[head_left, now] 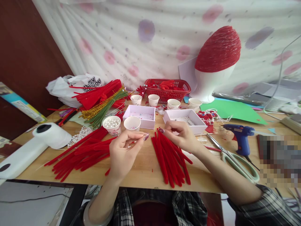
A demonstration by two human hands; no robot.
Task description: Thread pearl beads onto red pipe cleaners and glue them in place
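My left hand (125, 150) is closed in a pinch at the middle of the table, in front of two paper cups. Something thin sits between its fingertips, too small to name, and a few pearly beads show below its fingers. My right hand (180, 135), also pinched, hovers by the upper end of a bundle of red fuzzy stems (170, 160). What its fingertips hold, if anything, I cannot make out. One paper cup holds white pearl beads (111, 123); the paper cup (132, 124) beside it has small beads at its bottom. More red fuzzy stems (82, 153) lie left.
Behind stand two lilac boxes (150, 121) (199, 129) of small beads, several paper cups and a red basket (185, 89). To the right lie scissors (237, 160) and a blue glue gun (243, 135). A white handheld device (25, 153) is left; a red-wrapped head form (217, 56) stands behind.
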